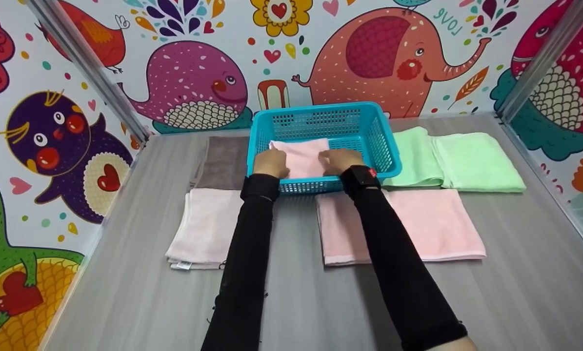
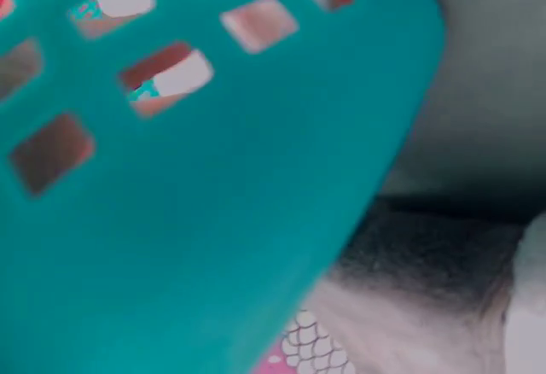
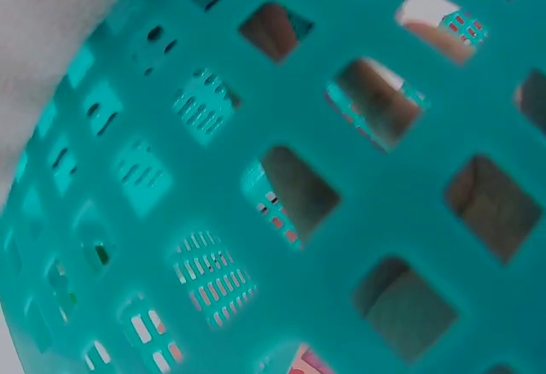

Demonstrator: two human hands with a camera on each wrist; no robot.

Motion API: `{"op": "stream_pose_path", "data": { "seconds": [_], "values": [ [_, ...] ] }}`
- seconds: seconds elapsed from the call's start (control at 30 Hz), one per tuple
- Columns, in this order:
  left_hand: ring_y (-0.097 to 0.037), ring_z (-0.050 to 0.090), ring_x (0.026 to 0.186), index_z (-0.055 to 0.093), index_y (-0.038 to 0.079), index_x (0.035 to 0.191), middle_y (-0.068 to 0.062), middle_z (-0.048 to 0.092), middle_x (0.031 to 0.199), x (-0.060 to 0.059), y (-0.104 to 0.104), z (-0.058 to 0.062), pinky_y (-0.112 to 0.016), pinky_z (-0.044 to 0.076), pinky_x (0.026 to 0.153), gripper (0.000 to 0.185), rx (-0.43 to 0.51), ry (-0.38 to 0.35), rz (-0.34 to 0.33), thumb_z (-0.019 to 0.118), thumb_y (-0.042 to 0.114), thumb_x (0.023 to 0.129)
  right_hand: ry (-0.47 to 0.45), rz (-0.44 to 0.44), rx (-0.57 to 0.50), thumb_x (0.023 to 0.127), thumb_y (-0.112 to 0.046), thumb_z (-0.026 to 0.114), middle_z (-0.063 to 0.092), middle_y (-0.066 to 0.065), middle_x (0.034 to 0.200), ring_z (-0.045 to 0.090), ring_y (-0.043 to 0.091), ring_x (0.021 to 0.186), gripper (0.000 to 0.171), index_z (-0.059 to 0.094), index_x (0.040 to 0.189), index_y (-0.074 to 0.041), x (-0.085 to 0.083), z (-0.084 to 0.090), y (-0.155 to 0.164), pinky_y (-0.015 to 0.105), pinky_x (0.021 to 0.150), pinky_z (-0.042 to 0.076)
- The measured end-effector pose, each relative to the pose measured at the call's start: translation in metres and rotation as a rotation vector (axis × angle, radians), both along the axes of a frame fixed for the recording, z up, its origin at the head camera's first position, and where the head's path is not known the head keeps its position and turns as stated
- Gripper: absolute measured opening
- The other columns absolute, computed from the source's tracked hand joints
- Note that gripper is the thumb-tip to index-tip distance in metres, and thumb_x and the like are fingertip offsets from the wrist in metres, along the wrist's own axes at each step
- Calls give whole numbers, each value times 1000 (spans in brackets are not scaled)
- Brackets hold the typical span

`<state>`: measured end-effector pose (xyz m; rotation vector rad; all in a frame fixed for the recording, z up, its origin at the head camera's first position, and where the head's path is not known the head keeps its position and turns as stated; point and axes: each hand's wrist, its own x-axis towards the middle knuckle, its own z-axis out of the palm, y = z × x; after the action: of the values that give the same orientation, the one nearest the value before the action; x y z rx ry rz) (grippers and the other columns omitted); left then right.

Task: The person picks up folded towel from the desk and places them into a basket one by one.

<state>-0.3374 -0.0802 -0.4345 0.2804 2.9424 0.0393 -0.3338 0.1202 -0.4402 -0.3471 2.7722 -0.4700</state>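
A teal perforated basket stands at the back middle of the grey table. Inside it lies a folded pink towel. My left hand grips the towel's left edge with bent fingers. My right hand grips its right edge, fingers curled over it. Both arms wear black sleeves, and a black watch sits on the right wrist. The left wrist view is filled by the basket wall up close. In the right wrist view the basket wall also fills the picture, with fingers dimly visible through its holes.
A grey-brown towel lies left of the basket, with a pale pink folded towel in front of it. A larger pink towel lies front right. Two green towels lie right of the basket. Patterned walls enclose the table.
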Motion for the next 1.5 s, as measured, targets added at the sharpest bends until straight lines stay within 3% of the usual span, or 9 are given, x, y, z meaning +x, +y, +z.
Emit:
{"op": "stream_pose_path", "data": {
  "seconds": [0.23, 0.4, 0.57, 0.77, 0.87, 0.97, 1.1, 1.27, 1.5],
  "values": [
    [-33, 57, 136, 61, 10, 145, -13, 61, 147, 8, -7, 26, -50, 47, 112, 49, 172, 100, -115, 62, 35, 104, 215, -47, -13, 103, -32, 64, 60, 16, 147, 59, 37, 133, 54, 52, 153, -16, 1, 19, -2, 57, 108, 47],
    [-32, 53, 140, 57, 14, 149, -10, 58, 150, 26, -25, 42, -52, 45, 113, 52, 245, 210, -147, 60, 41, 104, 319, -31, -55, 101, -40, 66, 68, 14, 135, 67, 32, 120, 55, 56, 150, -17, 20, 35, 1, 53, 99, 54],
    [-36, 52, 140, 38, 27, 161, -9, 51, 157, 55, -66, 41, -59, 44, 112, 64, 385, 326, -87, 60, 43, 104, 374, -22, -190, 101, -39, 66, 71, 14, 127, 69, 30, 115, 51, 61, 145, -13, 51, 30, 15, 50, 98, 55],
    [-44, 52, 135, 24, 34, 165, -16, 48, 158, 97, -136, 20, -68, 45, 103, 72, 481, 436, 75, 61, 41, 104, 380, 6, -213, 102, -39, 65, 73, 15, 124, 69, 31, 113, 46, 68, 136, -9, 78, 11, 30, 50, 97, 55],
    [-51, 48, 136, 23, 26, 166, -23, 44, 159, 116, -172, 8, -71, 41, 104, 75, 445, 359, 157, 61, 39, 103, 389, 25, -194, 103, -41, 63, 73, 14, 127, 68, 33, 119, 44, 71, 131, -8, 82, 4, 33, 52, 101, 53],
    [-58, 38, 140, 18, 10, 166, -33, 35, 160, 130, -200, -3, -73, 34, 110, 82, 387, 153, 236, 59, 43, 103, 421, 27, -174, 103, -44, 62, 75, 13, 123, 68, 33, 119, 44, 75, 125, -8, 84, -1, 33, 52, 101, 53],
    [-63, 31, 142, 15, -11, 160, -43, 27, 157, 135, -222, -15, -71, 30, 114, 98, 351, -84, 286, 60, 51, 99, 466, 21, -147, 102, -46, 63, 77, 12, 115, 71, 33, 110, 44, 78, 119, -9, 85, -5, 34, 53, 94, 55],
    [-61, 36, 140, 25, -23, 150, -47, 33, 152, 132, -230, -27, -65, 33, 116, 100, 384, -173, 276, 64, 51, 97, 486, 20, -144, 101, -48, 63, 77, 12, 115, 71, 33, 109, 45, 78, 118, -10, 86, -8, 34, 53, 91, 56],
    [-61, 37, 140, 29, -23, 148, -46, 35, 151, 133, -229, -33, -64, 33, 116, 90, 464, -223, 275, 63, 44, 100, 478, 14, -149, 101, -49, 62, 77, 12, 117, 70, 34, 113, 46, 78, 119, -10, 85, -9, 32, 54, 94, 55]
  ]
}}
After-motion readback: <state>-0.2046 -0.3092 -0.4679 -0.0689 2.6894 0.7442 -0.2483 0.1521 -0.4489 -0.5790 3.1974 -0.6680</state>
